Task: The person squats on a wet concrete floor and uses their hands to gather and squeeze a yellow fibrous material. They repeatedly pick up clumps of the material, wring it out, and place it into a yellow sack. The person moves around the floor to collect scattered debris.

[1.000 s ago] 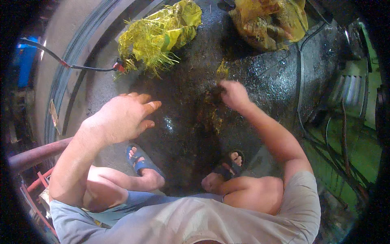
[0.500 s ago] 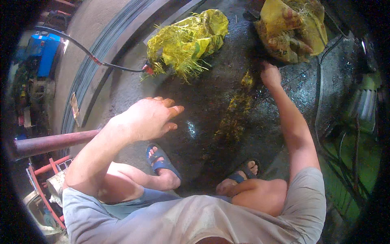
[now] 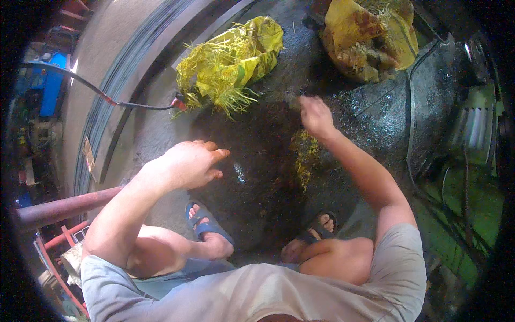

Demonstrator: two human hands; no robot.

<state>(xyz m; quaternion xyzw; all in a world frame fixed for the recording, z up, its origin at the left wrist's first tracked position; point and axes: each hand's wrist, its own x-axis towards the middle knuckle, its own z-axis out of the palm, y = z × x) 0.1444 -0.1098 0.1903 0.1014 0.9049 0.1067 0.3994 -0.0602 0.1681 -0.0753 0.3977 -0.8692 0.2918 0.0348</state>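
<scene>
My left hand (image 3: 190,163) hovers over the dark floor in front of my left foot, its fingers apart and nothing seen in them. My right hand (image 3: 316,117) is low over the floor, in the middle, with its fingers drawn together. Something small and greyish shows at its fingertips, too blurred to name. Beneath this hand lies a streak of yellow scraps (image 3: 303,161). A frayed yellow woven sack (image 3: 236,61) lies crumpled beyond my left hand. Farther off on the right is a stained yellow-brown sack (image 3: 370,43), apart from my right hand.
A dark cable (image 3: 145,106) with a red end reaches the frayed sack from the left. Long metal rods (image 3: 115,75) curve along the left side. A reddish pipe (image 3: 70,206) juts in beside my left arm. Another cable (image 3: 411,118) runs down the right, near green-lit machinery (image 3: 477,129).
My right hand has moved left and nearer, away from the stained sack, over the yellow scraps. My left hand has kept nearly the same pose. The whole view has shifted slightly.
</scene>
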